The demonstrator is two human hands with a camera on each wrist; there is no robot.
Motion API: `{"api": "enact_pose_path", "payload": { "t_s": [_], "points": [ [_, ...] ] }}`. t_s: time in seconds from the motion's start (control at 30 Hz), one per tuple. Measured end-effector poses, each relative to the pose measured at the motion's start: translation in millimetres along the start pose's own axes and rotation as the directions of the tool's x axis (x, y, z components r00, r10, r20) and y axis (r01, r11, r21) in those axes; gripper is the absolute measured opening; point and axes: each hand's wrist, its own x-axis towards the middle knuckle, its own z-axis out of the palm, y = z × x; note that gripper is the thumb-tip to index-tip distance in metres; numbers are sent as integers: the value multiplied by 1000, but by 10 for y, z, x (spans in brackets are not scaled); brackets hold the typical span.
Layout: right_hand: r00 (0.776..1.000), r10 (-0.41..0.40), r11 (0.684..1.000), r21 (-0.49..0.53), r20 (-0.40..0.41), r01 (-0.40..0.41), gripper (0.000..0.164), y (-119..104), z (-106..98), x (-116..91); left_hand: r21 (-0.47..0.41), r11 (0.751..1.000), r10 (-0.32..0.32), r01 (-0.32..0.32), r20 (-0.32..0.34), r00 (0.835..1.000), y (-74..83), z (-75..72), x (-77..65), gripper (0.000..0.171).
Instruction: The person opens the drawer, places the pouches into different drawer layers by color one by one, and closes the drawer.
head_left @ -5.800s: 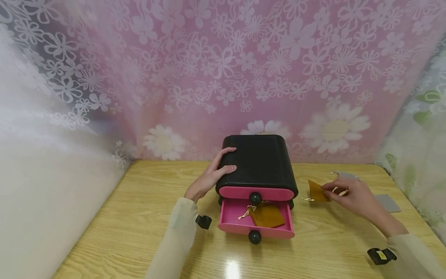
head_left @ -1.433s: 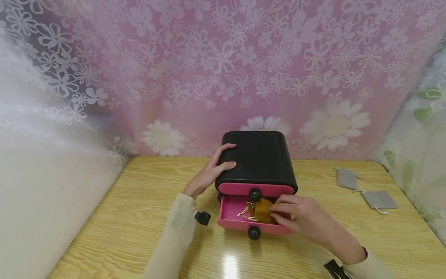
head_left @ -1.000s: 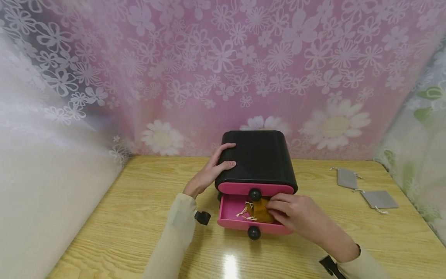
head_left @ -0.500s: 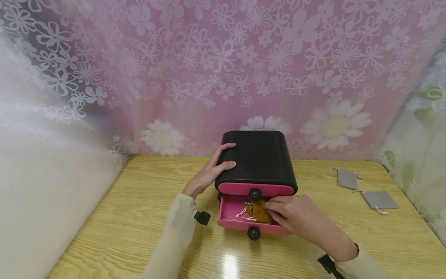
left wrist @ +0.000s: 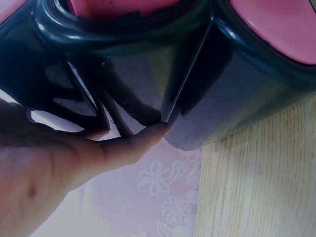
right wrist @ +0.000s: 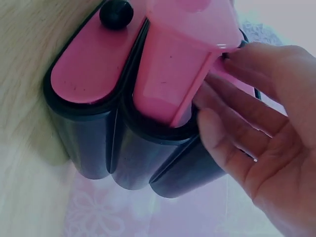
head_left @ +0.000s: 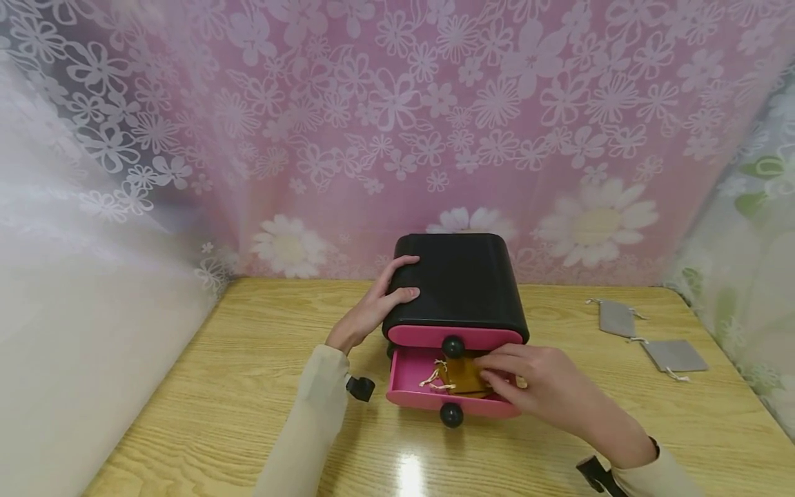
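A black mini chest of drawers [head_left: 456, 279] with pink fronts and round black knobs stands on the table. My left hand [head_left: 373, 310] rests on its upper left side, thumb and fingers spread over the top edge. One pink drawer [head_left: 413, 369] below the top one is pulled out. Mustard-yellow drawstring pouches [head_left: 466, 378] lie in it, their pale cords towards the left; how many is hard to tell. At the drawer's right end is my right hand [head_left: 537, 379], its fingertips at the pouches and loosely bent. In the right wrist view, the fingers [right wrist: 237, 133] reach over the drawer's side.
Two grey drawstring pouches, one farther back [head_left: 617, 318] and one nearer [head_left: 675, 355], lie on the wooden table [head_left: 248, 414] to the right. A pink flowered curtain [head_left: 373, 138] hangs behind, with pale sheets at both sides.
Earlier my right hand lifted a yellow pouch off the table at the right. It brought the pouch into the drawer and pushed it leftward, and now draws slightly back right. The left hand stays.
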Motion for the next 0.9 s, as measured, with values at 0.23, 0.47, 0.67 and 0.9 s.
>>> {"api": "enact_pose_path", "payload": {
  "t_s": [0.23,0.47,0.67,0.9],
  "points": [
    [996,53,969,246,-74,-33,38,-62,-72,-84,5,1000,3,-3,-4,1000,5,10,-2,54],
    [996,89,911,406,-25,-71,34,-152,-67,-226,1,1000,-5,5,-5,1000,17,13,-7,54],
    [997,67,906,416,43,-79,32,-173,-33,-315,-2,1000,-6,6,-7,1000,20,16,-2,53],
    [990,50,926,365,135,-96,36,-231,-23,-327,6,1000,-10,10,-12,1000,16,20,-7,52]
  ]
}}
